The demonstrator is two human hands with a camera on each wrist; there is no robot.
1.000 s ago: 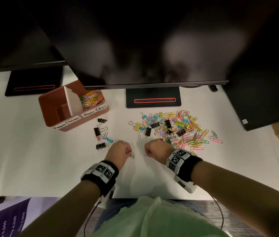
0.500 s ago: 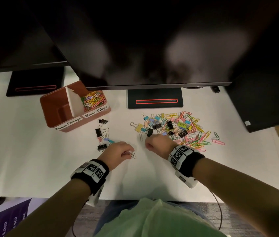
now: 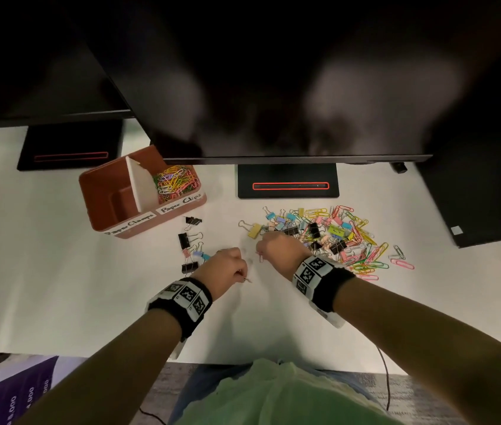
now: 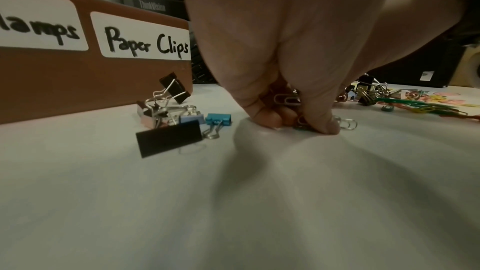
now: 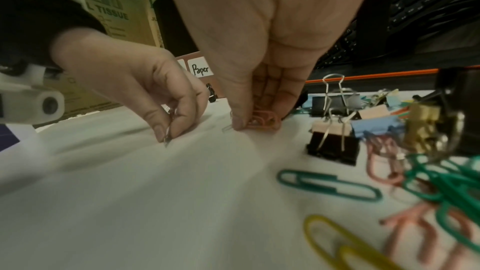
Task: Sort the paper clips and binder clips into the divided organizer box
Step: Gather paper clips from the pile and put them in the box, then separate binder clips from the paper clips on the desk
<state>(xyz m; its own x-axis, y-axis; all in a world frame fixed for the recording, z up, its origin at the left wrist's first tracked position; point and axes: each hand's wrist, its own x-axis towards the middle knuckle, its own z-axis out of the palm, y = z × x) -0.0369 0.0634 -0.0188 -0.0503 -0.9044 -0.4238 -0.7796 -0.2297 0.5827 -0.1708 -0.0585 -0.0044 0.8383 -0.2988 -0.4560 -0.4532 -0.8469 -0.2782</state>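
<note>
Two hands are down on the white table (image 3: 59, 286), both gathering paper clips from its near-centre. We find the left hand (image 3: 223, 271) with its grip narrow: thumb and fingers pinch silver paper clips (image 4: 345, 123) against the table, and more wire shows tucked inside the curled fingers (image 4: 267, 114). The right hand (image 3: 280, 250) also has a narrow grip, its fingertips (image 5: 237, 122) bunched on a small cluster of pink paper clips (image 5: 262, 122); a silver clip lies just beside them on the left, and we cannot tell if it is held.

The organizer box (image 3: 102, 204) stands at the far left. Its right compartment, labelled for paper clips, holds a heap of coloured clips (image 3: 175, 182); its left compartment, labelled for clamps, shows nothing inside from the head view. A few binder clips (image 3: 189, 246) sit in a loose group between the box and the left hand. The main mixed pile (image 3: 335, 237) lies at the right, just beyond the right hand.

We judge the step in hand to be the collection of paper clips, well short of completion, with the binder clips not yet boxed. The next move calls for a firm pinch so that no thin clip slips, a lift clear of the table, and a carry far-left to the right compartment only, past the white divider (image 3: 142, 185).
</note>
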